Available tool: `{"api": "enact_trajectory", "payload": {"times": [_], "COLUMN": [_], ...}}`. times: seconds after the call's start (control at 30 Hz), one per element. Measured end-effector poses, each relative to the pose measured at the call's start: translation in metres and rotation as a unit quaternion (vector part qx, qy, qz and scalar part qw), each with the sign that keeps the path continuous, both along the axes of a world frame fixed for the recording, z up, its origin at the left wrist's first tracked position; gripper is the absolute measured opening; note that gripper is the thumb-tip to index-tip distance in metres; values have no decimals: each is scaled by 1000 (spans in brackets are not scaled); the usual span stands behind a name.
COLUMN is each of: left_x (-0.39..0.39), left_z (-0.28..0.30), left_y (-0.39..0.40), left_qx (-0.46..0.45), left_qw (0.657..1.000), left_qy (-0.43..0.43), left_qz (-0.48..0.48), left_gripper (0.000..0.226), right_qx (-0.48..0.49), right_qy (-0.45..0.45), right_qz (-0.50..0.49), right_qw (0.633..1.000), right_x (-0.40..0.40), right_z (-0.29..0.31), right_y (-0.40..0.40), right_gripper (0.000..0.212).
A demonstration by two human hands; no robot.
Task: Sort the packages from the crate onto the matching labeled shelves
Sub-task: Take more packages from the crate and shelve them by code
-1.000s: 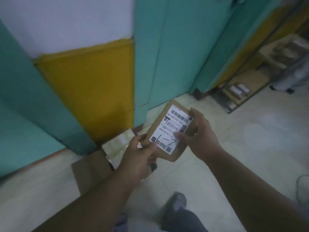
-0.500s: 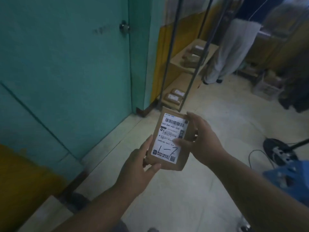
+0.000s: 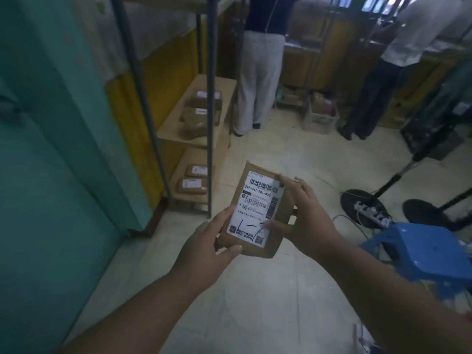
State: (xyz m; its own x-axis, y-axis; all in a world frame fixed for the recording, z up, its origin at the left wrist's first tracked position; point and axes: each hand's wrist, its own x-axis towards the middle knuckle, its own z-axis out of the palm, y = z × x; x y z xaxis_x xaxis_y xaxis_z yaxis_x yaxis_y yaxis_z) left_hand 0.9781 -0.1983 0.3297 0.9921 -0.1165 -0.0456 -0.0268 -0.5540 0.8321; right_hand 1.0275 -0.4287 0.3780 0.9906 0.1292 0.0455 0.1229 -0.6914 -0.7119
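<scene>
head view: the left hand point(image 3: 204, 247) pinches the lower left corner of the brown package point(image 3: 255, 213), thumb on the front and the fingers behind it, and the right hand point(image 3: 304, 221) clamps the right edge, its thumb lying on the white label point(image 3: 252, 208). so the package is in the air between both hands, in front of the body and above the floor point(image 3: 255, 290), well apart from the shelf rack point(image 3: 199, 139) ahead on the left.

the right thumb covers part of the handwritten mark, so i think the code may be read wrongly and the package may go on a wrong shelf. other packages point(image 3: 194, 180) already lie on the lower boards, so a careless put-down could push them. cables and a power strip point(image 3: 373, 213) lie on the floor to the right, near a blue stool point(image 3: 429, 249); a step there could make a trip. a standing person point(image 3: 260, 72) is just beside the rack and may block the way.
</scene>
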Motion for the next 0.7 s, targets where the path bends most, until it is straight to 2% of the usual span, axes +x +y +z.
{"api": "enact_trajectory", "payload": {"times": [0.23,0.43,0.7], "left_x": [168,302,466], "left_z": [-18,-11,-25], "left_y": [-103,-161,-160], "left_qx": [-12,-19,-33], "left_qw": [996,999,997], "left_qy": [6,12,32], "left_qz": [-84,-38,58], "left_gripper": [83,83,84], "right_qx": [-12,-19,21], "right_qy": [-24,-27,1], "right_qz": [-90,-28,94], "right_qw": [996,999,995], "right_x": [129,292,503], "right_z": [-24,-19,-45], "right_y": [-109,-167,-161], "right_gripper": [103,104,103]}}
